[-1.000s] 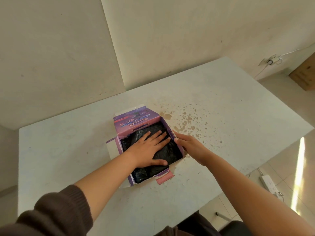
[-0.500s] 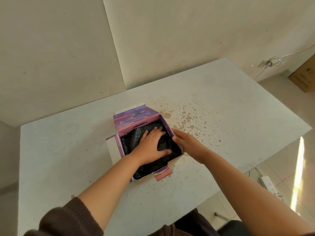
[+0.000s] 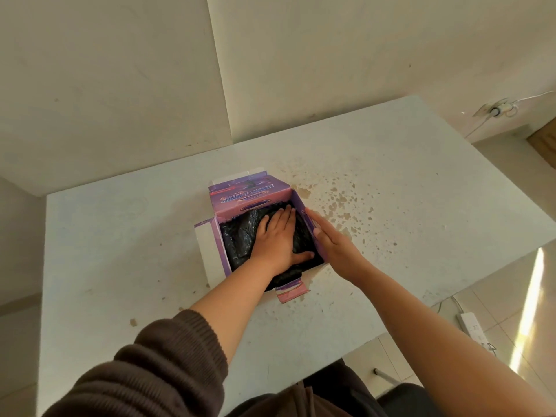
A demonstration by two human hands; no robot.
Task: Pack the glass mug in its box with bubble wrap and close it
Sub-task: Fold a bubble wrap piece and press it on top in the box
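glass mug itself is not showing; judging by the task it is sitting under the dark bubble wrap (image 3: pixel 240 236) that is filling the purple box (image 3: pixel 249 197). box is sitting open-topped on the pale surface (image 3: pixel 120 251), near its middle, all flaps up or splayed: printed lid flap (image 3: pixel 243 192) standing at the far side, white side flap (image 3: pixel 206 251) hanging out to the left, small pink tab (image 3: pixel 293 291) folding out at the near edge. left hand (image 3: pixel 278 240) is lying flat and spread on top of the wrap, inside the box, fingers pointing away, pressing down and gripping nothing. right hand (image 3: pixel 334 245) is resting outside against the right wall of the box, fingers straight and together, not closed on anything, seemingly bracing that wall. brown splatter stains (image 3: pixel 340 203) are marking the surface just right of the box. progress, as a judgement: wrapping and loading are looking done, wrap is being tamped to sit below the rim; what is remaining is folding the side flaps in, bringing the lid flap over and tucking it shut.
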